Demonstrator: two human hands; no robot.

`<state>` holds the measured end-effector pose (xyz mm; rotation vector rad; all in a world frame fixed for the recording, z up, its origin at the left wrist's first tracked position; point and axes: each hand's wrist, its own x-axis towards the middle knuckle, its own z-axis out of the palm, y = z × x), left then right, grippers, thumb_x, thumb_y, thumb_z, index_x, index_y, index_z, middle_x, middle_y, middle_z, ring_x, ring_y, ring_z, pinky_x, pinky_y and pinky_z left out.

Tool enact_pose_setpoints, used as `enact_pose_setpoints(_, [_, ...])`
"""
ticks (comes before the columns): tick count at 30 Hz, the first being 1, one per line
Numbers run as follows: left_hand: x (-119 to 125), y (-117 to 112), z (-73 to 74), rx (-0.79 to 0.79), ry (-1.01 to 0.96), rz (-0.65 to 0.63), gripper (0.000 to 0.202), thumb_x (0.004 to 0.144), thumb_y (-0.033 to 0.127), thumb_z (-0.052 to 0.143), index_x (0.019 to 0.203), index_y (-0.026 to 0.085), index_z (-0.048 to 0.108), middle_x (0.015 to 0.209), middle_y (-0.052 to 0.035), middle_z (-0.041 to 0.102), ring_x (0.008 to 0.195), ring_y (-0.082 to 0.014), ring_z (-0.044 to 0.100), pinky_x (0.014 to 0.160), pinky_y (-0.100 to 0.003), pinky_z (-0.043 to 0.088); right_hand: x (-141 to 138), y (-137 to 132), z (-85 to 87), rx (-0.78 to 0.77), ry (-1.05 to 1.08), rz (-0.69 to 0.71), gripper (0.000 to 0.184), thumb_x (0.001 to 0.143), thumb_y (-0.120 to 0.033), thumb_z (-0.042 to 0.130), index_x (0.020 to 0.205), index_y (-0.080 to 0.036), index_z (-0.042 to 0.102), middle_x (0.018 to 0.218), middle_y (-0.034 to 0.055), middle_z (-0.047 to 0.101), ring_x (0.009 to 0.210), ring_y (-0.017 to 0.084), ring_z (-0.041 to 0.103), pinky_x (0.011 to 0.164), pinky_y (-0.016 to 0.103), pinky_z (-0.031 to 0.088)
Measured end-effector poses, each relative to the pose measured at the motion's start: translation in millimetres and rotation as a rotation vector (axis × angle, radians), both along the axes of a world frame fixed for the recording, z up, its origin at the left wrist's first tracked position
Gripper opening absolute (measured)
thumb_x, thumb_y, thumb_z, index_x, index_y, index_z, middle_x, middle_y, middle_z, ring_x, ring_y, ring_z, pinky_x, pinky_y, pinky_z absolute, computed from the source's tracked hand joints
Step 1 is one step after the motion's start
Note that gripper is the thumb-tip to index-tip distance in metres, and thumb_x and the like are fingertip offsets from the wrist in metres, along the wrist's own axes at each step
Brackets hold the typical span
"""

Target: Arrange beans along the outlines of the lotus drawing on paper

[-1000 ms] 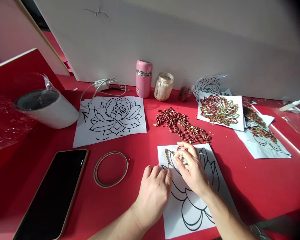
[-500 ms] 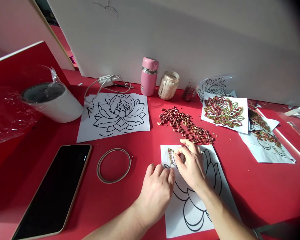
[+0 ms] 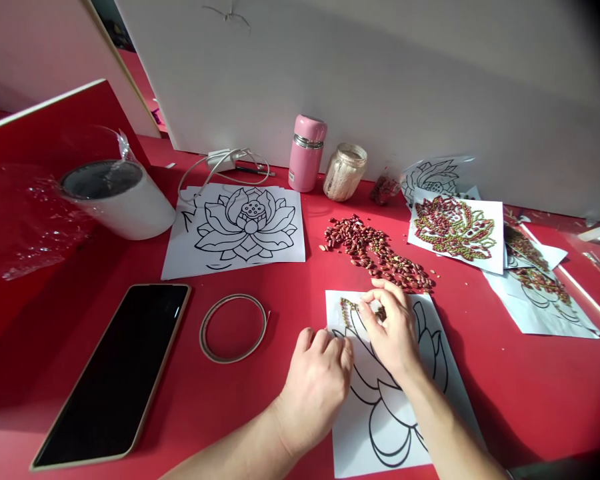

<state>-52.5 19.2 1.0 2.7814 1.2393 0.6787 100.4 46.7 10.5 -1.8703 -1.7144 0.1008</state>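
Observation:
A white sheet with a lotus line drawing (image 3: 395,417) lies in front of me on the red table. Along a petal at its upper left runs a short row of small beans (image 3: 347,312). My left hand (image 3: 319,380) is curled into a fist at the sheet's left edge, knuckles up; its palm side is hidden. Over the upper part of the drawing, just right of the bean row, my right hand (image 3: 391,327) has thumb and fingertips pinched together. Whatever is between them is too small to name. A few small beans (image 3: 381,312) show beneath that hand.
Red beans (image 3: 375,250) lie heaped beyond the sheet. Left are a tape ring (image 3: 203,333), a phone (image 3: 113,373), a stack of lotus printouts (image 3: 180,257) and a white roll (image 3: 147,210). A pink flask (image 3: 305,163), a jar (image 3: 345,175) and a bean-covered picture (image 3: 495,233) stand or lie behind.
My right hand has shifted slightly right, off the bean row, so more of it shows. The left fist stays at the sheet's edge. The whole view has swung a little.

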Motion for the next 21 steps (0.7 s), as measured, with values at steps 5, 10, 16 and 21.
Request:
enact_pose_setpoints(5, [-0.7, -0.5, -1.6, -0.001, 0.007, -0.010, 0.015, 0.078, 0.011, 0.051, 0.093, 0.012, 0.054, 0.067, -0.0008, 0.050, 0.066, -0.0157, 0.045, 0.064, -0.033, 0.030, 10.6, 6.7, 0.7, 0.029, -0.019, 0.030, 0.012, 0.077, -0.031, 0.048, 0.080, -0.022, 0.056, 0.110, 0.0097, 0.052, 0.103, 0.024, 0.049, 0.084, 0.040, 0.040])
enact_pose_setpoints(10, [-0.6, 0.0, -1.3, 0.014, -0.002, -0.004, 0.015, 0.079, 0.012, 0.050, 0.094, 0.012, 0.054, 0.067, -0.0008, 0.050, 0.066, -0.0152, 0.045, 0.064, -0.032, 0.030, 1.5, 10.8, 2.9, -0.002, -0.120, 0.079, 0.016, 0.072, -0.027, 0.052, 0.087, -0.022, 0.057, 0.119, 0.0099, 0.046, 0.105, 0.025, 0.046, 0.086, 0.042, 0.037])
enact_pose_setpoints(16, [0.1, -0.2, -0.5, 0.026, -0.012, -0.006, 0.015, 0.078, 0.012, 0.050, 0.093, 0.012, 0.054, 0.067, -0.0011, 0.051, 0.065, -0.0152, 0.044, 0.064, -0.032, 0.030, -8.5, 9.4, 6.2, -0.096, -0.174, 0.037, 0.021, 0.072, -0.026, 0.052, 0.093, -0.022, 0.056, 0.130, 0.0100, 0.037, 0.113, 0.029, 0.039, 0.087, 0.045, 0.034])
enact_pose_setpoints(21, [-0.5, -0.5, -0.7, -0.005, -0.003, 0.002, 0.015, 0.081, 0.012, 0.046, 0.094, 0.014, 0.053, 0.067, -0.0014, 0.051, 0.064, -0.0156, 0.044, 0.063, -0.033, 0.031, -11.4, 10.1, 0.6, -0.058, -0.209, 0.004, 0.024, 0.073, -0.026, 0.050, 0.096, -0.022, 0.055, 0.132, 0.0110, 0.034, 0.114, 0.030, 0.039, 0.086, 0.047, 0.033])
